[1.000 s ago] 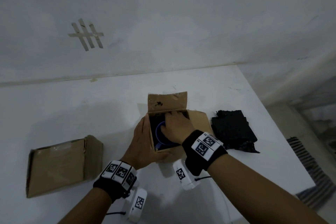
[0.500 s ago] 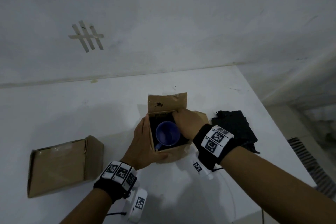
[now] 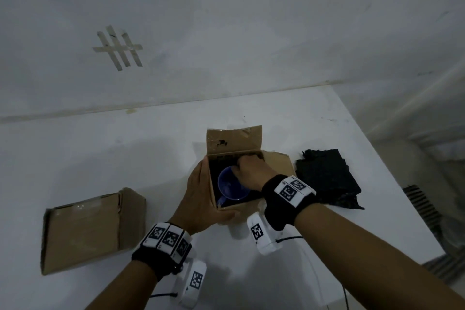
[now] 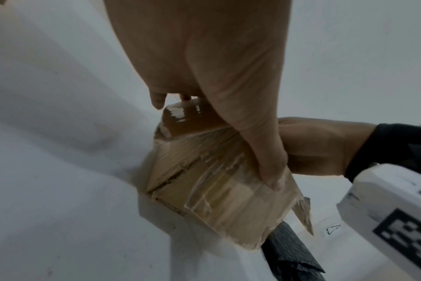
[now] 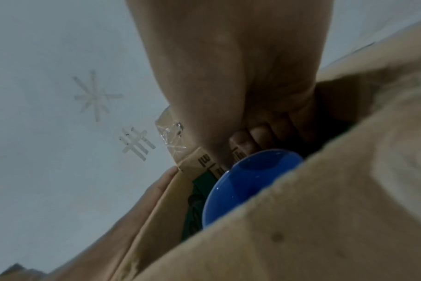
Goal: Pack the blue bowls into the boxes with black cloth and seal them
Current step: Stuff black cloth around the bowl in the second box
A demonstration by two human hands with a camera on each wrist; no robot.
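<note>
An open cardboard box [image 3: 274, 161] stands mid-table with its far flap up. It is lined with black cloth [image 3: 214, 171]. A blue bowl [image 3: 230, 189] sits upright inside it. My left hand [image 3: 198, 194] grips the box's left near corner, fingers along the left wall and thumb across the taped near side [image 4: 216, 180]. My right hand [image 3: 247, 170] reaches into the far right corner. Its fingers [image 5: 252, 136] are curled into the cloth just above the bowl's rim [image 5: 248, 180]. The hand hides the bowl's far right edge.
A folded pile of black cloth [image 3: 327, 178] lies right of the box, close to the table's right edge. A second cardboard box [image 3: 93, 229], closed and taped, lies at the left. A white wall with tape marks [image 3: 118, 48] runs behind the table.
My right hand drew back to the box's right wall, baring the whole bowl, then came back over the bowl's far right edge. My left hand and the box stayed put.
</note>
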